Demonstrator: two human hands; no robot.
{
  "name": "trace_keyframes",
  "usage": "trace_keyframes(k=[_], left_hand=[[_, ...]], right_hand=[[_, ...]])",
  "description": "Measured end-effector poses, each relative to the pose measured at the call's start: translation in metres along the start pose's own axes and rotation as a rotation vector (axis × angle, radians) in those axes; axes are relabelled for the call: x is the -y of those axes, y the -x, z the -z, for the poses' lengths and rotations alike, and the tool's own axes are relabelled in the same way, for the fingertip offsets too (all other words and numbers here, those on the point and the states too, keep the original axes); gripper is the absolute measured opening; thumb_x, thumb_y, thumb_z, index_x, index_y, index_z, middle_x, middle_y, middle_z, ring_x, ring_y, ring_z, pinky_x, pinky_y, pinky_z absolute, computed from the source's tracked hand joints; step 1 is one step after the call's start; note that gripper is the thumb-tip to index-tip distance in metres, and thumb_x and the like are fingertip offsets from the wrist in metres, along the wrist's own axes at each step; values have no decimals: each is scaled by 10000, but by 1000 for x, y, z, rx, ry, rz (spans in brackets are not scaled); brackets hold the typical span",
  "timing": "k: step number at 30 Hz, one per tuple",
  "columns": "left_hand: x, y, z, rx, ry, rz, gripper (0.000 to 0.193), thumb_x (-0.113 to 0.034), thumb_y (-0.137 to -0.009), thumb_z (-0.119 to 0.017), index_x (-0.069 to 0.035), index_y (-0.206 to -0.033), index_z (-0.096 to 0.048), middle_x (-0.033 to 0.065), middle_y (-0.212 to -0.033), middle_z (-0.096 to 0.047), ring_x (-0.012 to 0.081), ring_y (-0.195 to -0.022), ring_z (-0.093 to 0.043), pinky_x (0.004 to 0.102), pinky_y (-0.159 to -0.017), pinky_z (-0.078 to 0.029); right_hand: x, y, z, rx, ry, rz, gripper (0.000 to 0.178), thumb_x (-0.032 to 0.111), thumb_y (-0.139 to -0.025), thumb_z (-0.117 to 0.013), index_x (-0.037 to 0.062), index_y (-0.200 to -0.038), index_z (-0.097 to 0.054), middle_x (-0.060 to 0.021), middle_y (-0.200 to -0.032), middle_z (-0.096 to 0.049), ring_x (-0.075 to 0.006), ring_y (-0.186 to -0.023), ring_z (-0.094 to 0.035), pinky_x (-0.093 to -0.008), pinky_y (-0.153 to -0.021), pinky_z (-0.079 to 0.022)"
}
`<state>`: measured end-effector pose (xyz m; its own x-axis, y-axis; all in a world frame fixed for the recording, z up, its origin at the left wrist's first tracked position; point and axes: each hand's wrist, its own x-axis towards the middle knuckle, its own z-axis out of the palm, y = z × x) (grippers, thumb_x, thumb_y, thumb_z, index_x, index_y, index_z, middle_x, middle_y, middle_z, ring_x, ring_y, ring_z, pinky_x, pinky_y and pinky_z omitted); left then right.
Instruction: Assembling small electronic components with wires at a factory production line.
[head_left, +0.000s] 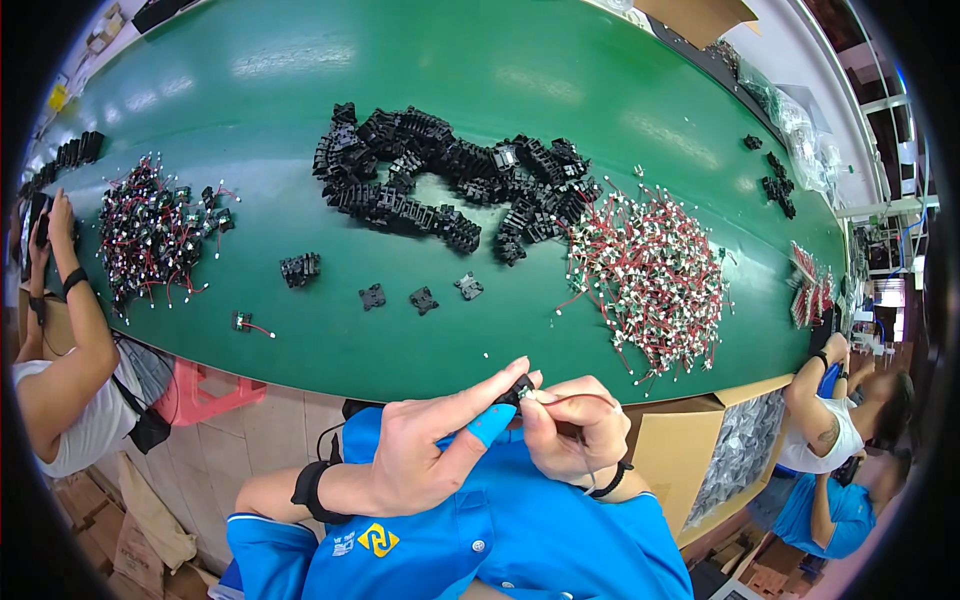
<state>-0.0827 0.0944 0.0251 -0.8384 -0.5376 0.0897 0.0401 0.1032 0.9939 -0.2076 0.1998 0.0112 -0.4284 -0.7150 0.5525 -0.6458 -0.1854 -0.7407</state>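
Close to my chest, at the table's near edge, my left hand (425, 445) pinches a small black plastic part (518, 389) between thumb and fingers. Blue tape covers the thumb. My right hand (582, 432) meets it there, closed on a short red wire lead (574, 397) whose white connector end touches or almost touches the black part; the fingers hide the exact contact. Beyond my hands lie loose black plastic parts (423, 300). Farther back, stacked black parts (400, 208) form winding rows. A heap of red wire leads with white connectors (650, 275) lies to the right.
The green table (270, 350) curves across the view. At left is a pile of wired black parts (155, 235), with one wired piece (242, 321) nearer me. A cardboard box (680, 455) with plastic-wrapped contents stands by my right. Co-workers sit at both sides; a red stool (205, 395) is lower left.
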Motion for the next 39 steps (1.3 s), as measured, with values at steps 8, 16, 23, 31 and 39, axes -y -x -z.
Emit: trace_keyframes(k=[8, 16, 23, 31, 39], left_hand=[[4, -8, 7, 86, 458, 200, 395, 43, -851, -440, 43, -1240, -506, 155, -1138, -611, 195, -1006, -609, 299, -871, -483], [7, -14, 2, 126, 731, 321, 412, 67, -795, -603, 48, -1201, -531, 204, -1054, -630, 248, -986, -620, 333, -868, -513], [8, -14, 13, 239, 753, 365, 324, -65, -898, -536, 55, -1200, -532, 192, -1204, -548, 214, -1048, -573, 305, -863, -502], [-7, -23, 33, 694, 350, 577, 279, 2, -759, -597, 11, -1032, -654, 98, -906, -650, 117, -774, -610, 243, -674, -511], [-20, -32, 32, 910, 170, 604, 205, -2, -749, -603, 25, -944, -660, 63, -824, -677, 65, -739, -614, 211, -641, -510]], right_hand=[[2, -5, 6, 33, 49, -51, 181, -40, -672, -744, -18, -779, -599, -119, -749, -661, -159, -593, -620, -251, -499, -500], [8, -6, 8, 25, 125, 96, 222, -13, -644, -762, 4, -835, -651, -86, -770, -684, -145, -574, -636, -222, -489, -509], [9, -14, 14, 93, 31, -16, 272, -29, -634, -726, 57, -881, -654, 4, -551, -547, -92, -433, -532, -210, -394, -400], [11, -58, 52, 805, -250, 98, 158, -5, -684, -685, 32, -830, -640, -9, -584, -545, -166, -420, -518, -288, -358, -387], [13, -73, 51, 1299, -334, 2, 189, 156, -756, -644, 43, -888, -571, -107, -714, -577, -288, -621, -568, -380, -548, -445]])
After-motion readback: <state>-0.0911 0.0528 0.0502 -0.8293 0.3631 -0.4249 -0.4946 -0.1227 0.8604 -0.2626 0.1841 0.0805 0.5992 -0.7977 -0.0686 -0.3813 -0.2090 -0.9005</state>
